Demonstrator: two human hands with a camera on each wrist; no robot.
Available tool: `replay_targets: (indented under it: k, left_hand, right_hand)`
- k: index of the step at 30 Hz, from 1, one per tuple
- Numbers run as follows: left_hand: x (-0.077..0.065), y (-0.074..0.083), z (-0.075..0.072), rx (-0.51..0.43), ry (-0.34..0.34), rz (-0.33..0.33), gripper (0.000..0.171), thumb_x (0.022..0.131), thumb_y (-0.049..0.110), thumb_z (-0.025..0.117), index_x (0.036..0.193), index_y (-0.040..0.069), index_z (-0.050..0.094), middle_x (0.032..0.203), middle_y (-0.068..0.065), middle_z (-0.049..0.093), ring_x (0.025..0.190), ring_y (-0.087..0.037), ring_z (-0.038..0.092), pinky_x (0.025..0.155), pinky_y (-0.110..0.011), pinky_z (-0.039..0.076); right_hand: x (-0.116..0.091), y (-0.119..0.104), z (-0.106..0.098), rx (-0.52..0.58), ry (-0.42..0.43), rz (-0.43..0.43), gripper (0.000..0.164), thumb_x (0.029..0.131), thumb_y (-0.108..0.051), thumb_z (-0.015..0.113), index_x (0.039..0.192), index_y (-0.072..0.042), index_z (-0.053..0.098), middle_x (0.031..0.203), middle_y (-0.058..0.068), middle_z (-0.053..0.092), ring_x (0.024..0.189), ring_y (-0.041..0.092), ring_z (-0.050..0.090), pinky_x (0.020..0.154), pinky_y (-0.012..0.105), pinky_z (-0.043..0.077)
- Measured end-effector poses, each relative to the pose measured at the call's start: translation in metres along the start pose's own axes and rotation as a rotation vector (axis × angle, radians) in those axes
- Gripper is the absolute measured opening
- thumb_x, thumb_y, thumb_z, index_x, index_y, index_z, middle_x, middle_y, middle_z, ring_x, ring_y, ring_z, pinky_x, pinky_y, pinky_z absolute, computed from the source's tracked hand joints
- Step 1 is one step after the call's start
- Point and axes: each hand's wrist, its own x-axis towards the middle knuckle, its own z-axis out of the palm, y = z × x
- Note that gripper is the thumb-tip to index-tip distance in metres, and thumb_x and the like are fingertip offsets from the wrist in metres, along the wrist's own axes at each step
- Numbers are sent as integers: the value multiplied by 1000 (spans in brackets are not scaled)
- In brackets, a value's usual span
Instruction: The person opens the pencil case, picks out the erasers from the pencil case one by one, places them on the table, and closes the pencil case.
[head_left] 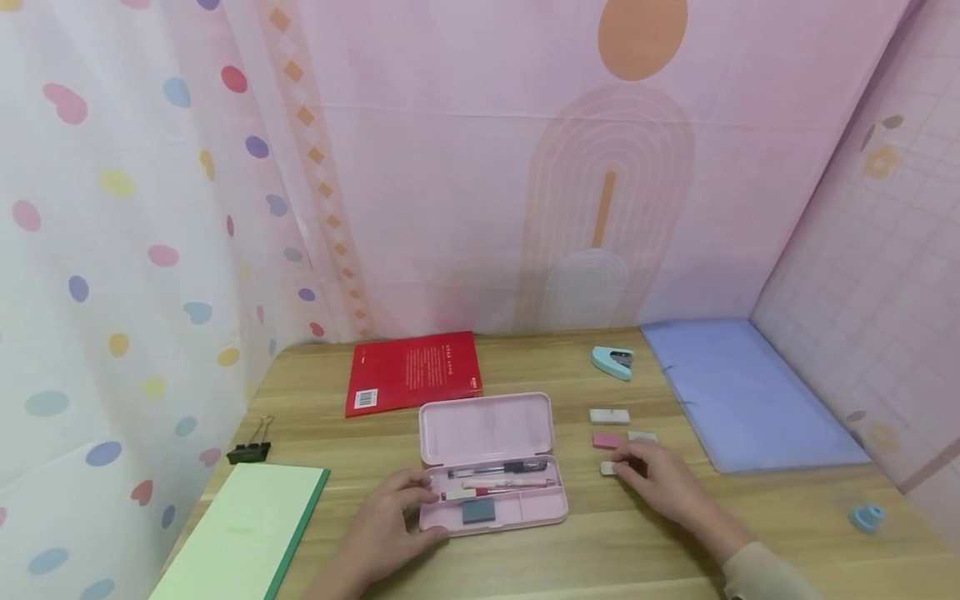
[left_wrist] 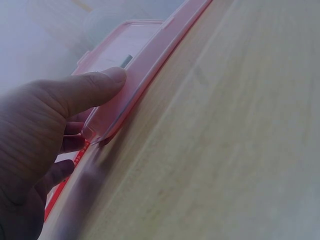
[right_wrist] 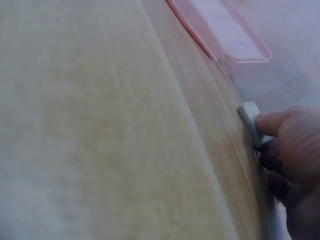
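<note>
A pink pencil case (head_left: 486, 431) lies with its lid raised on the table. My left hand (head_left: 390, 525) grips its left end, the thumb (left_wrist: 107, 82) on the front wall in the left wrist view. Inside are a black pen (head_left: 525, 467), a pink pen (head_left: 510, 483), a red-and-white item partly covered by a whitish block, and a dark grey eraser (head_left: 478, 511). To the right of the case, my right hand (head_left: 663, 483) pinches a small white eraser (right_wrist: 250, 117) between thumb and fingers, low at the table. Just behind that hand lie a pink eraser (head_left: 607, 440) and a whitish eraser (head_left: 642, 437).
Another white eraser (head_left: 609, 416) lies farther back, with a light blue stapler (head_left: 613, 362) beyond it. A blue folder (head_left: 757, 396) and a small blue object (head_left: 867, 517) are at right. A red book (head_left: 412, 371), black binder clip (head_left: 249, 452) and green notepad (head_left: 247, 533) are at left.
</note>
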Motion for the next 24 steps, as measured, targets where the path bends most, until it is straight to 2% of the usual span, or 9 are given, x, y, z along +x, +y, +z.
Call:
replay_targets:
  k: [3, 9, 14, 19, 24]
  left_hand:
    - [-1, 0, 0, -3, 0, -2, 52, 70, 56, 79, 106, 20, 74, 121, 8, 55, 107, -12, 51, 90, -39, 52]
    - [-1, -1, 1, 8, 7, -4, 52, 69, 56, 80, 106, 20, 74, 120, 8, 55, 108, -12, 50, 91, -39, 52]
    - [-1, -1, 2, 10, 12, -11, 54, 67, 58, 80, 106, 22, 74, 121, 9, 55, 108, -12, 50, 92, -39, 51]
    - [-1, -1, 3, 10, 9, -6, 53, 68, 58, 79, 106, 21, 74, 120, 9, 55, 106, -11, 51, 91, -39, 52]
    - [-1, -2, 3, 6, 10, -3, 52, 68, 57, 80, 106, 21, 74, 119, 10, 55, 106, -11, 50, 91, -39, 52]
  right_hand:
    - [1, 2, 1, -20, 8, -14, 10, 87, -19, 73, 94, -25, 70, 86, -15, 58, 79, 4, 53, 70, 26, 49]
    - [2, 1, 1, -28, 3, -16, 17, 80, -20, 79, 95, -24, 71, 83, -12, 53, 74, 6, 48, 62, 23, 44]
    - [4, -2, 2, -62, 5, -19, 18, 80, -23, 79, 97, -24, 72, 88, -12, 57, 79, 7, 52, 69, 28, 48]
    - [5, -3, 3, -77, 2, 8, 21, 80, -24, 79, 100, -20, 72, 90, -9, 58, 80, 9, 51, 70, 30, 49]
    - [7, -24, 3, -48, 61, -6, 32, 80, -26, 79, 109, -18, 71, 104, -4, 63, 89, 13, 59, 77, 35, 54]
